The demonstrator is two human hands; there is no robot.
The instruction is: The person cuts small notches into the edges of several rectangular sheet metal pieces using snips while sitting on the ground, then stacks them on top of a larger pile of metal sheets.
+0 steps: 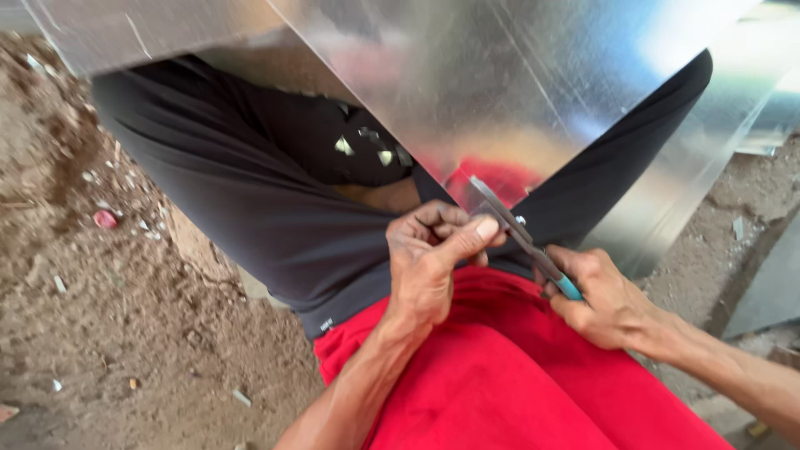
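A large shiny metal sheet (500, 83) rests across my lap, its lower corner pointing toward me. My left hand (429, 258) pinches that corner between thumb and fingers. My right hand (604, 296) grips the teal handles of metal snips (521, 237). The grey blades of the snips reach up to the sheet's corner, right beside my left thumb. I sit with black trousers (250, 200) spread apart and a red shirt (500, 375) below my arms.
Bare dirt ground (100, 317) with small scraps and litter lies to the left. More metal sheeting (767, 283) lies at the right edge. Small metal offcuts (367, 150) rest on the trousers under the sheet.
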